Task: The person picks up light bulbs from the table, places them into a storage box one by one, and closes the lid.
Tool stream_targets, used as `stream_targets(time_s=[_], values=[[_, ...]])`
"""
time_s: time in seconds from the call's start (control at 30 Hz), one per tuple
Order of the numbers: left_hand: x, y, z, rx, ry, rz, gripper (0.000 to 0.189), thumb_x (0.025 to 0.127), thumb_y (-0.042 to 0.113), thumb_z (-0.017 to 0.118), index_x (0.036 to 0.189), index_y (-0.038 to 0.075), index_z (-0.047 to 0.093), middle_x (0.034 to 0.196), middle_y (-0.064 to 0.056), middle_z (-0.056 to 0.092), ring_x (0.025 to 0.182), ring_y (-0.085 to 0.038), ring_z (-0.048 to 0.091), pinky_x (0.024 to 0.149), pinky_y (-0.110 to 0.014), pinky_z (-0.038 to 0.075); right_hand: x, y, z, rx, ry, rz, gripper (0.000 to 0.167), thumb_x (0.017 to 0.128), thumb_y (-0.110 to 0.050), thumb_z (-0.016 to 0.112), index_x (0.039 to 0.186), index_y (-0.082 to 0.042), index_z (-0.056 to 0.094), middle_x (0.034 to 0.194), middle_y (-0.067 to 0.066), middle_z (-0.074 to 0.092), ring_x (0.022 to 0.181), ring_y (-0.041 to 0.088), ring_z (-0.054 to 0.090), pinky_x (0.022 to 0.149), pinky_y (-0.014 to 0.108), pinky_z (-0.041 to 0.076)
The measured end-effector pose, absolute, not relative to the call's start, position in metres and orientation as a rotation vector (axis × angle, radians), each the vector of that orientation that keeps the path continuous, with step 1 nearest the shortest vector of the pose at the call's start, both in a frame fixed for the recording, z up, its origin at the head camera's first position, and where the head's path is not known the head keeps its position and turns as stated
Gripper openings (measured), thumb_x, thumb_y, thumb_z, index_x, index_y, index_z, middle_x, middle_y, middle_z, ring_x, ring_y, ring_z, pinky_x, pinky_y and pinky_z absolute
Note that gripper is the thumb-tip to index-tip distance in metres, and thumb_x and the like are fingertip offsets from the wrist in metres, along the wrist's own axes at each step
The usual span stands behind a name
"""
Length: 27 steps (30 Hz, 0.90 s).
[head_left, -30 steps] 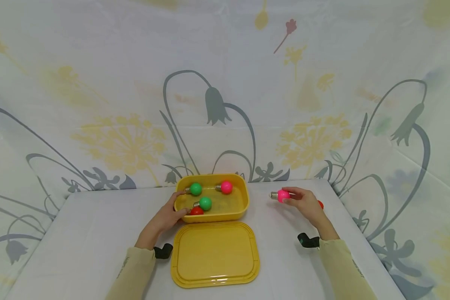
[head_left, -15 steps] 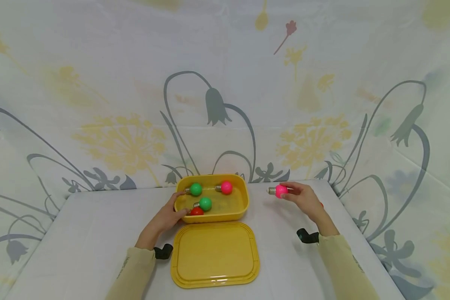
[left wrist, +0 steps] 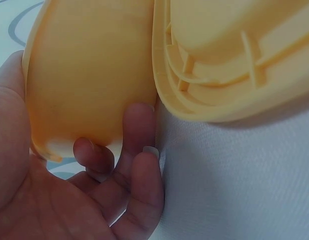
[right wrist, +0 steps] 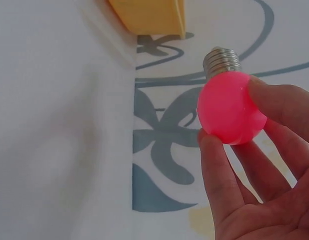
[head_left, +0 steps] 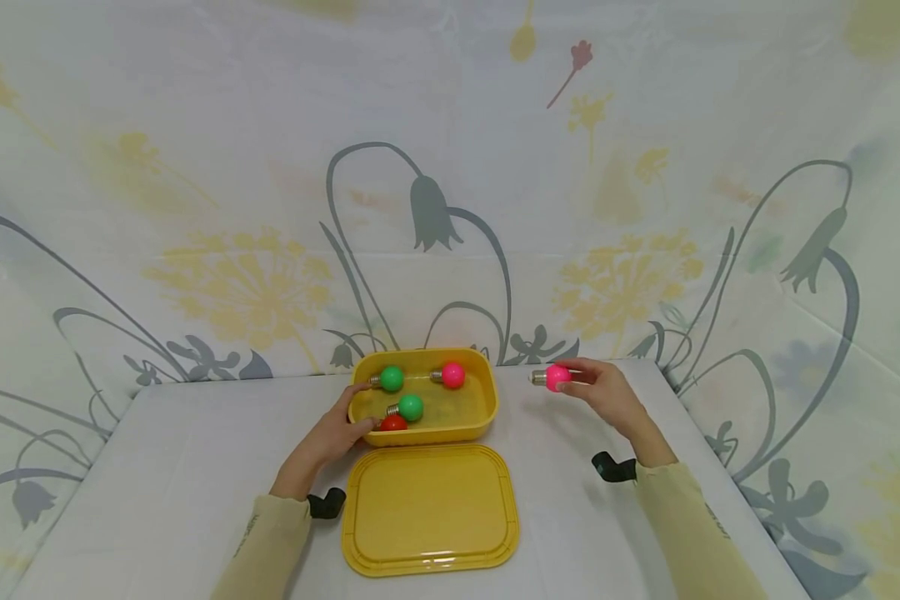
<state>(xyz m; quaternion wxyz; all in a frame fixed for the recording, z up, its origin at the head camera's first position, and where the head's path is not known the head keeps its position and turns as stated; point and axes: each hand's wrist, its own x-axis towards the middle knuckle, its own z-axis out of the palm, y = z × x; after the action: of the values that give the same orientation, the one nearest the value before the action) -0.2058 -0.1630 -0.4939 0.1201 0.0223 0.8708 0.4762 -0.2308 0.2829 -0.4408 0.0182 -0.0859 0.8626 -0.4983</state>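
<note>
My right hand [head_left: 613, 403] pinches a pink light bulb [head_left: 557, 378] by its round end, raised over the right side of the table with the metal screw base pointing left. In the right wrist view, thumb and fingertips press around the pink globe [right wrist: 229, 109]. My left hand [head_left: 328, 435] holds the left end of a yellow plastic box [head_left: 457, 412]; the left wrist view shows curled fingers against its outer wall [left wrist: 84, 70]. Inside the box lie two green bulbs [head_left: 392, 378], another pink bulb [head_left: 453, 375], and a red bulb [head_left: 393, 422], partly hidden by the near wall.
A flat yellow lid [head_left: 431, 510] lies in front of the box, close to its near wall. The white tablecloth [head_left: 195, 467] runs back to a flower-printed cloth wall [head_left: 450, 275]. Black wrist cameras [head_left: 613, 467] stick out inward from both sleeves.
My right hand has carried the pink bulb slightly left and toward the back. A red object that showed behind this hand is now hidden. My left hand keeps its place on the box.
</note>
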Motion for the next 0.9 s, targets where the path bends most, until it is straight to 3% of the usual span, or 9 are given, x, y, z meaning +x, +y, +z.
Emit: stream_targets(time_s=[0.17,0.5,0.9], values=[[-0.206,-0.163,-0.494,0.061,2.545,1.394,0.065,0.095,0.027,0.065,0.150,0.016,0.032,0.135,-0.024,0.049,0.107,-0.034,0.052,0.083,-0.038,0.047,-0.229,0.277,-0.441,-0.315,2.695,-1.524,0.043,0.089,-0.013,0.076,0.128,-0.002,0.065,0.126,0.018,0.063,0.117,0.040,0.058,0.089,0.038,0.053],[-0.207,-0.163,-0.495,0.053,2.557,1.386,0.064,0.096,0.027,0.065,0.150,0.017,0.032,0.136,-0.024,0.049,0.108,-0.034,0.052,0.085,-0.039,0.046,-0.229,0.267,-0.447,-0.334,2.687,-1.493,0.042,0.088,-0.013,0.075,0.128,-0.005,0.066,0.128,0.015,0.063,0.118,0.040,0.058,0.088,0.043,0.053],[-0.206,-0.163,-0.495,0.062,2.563,1.374,0.063,0.095,0.026,0.063,0.150,0.018,0.032,0.141,-0.026,0.046,0.116,-0.038,0.049,0.100,-0.051,0.040,-0.224,0.251,-0.450,-0.364,2.663,-1.431,0.041,0.088,-0.017,0.077,0.127,-0.009,0.067,0.126,0.012,0.064,0.117,0.038,0.057,0.088,0.041,0.054]])
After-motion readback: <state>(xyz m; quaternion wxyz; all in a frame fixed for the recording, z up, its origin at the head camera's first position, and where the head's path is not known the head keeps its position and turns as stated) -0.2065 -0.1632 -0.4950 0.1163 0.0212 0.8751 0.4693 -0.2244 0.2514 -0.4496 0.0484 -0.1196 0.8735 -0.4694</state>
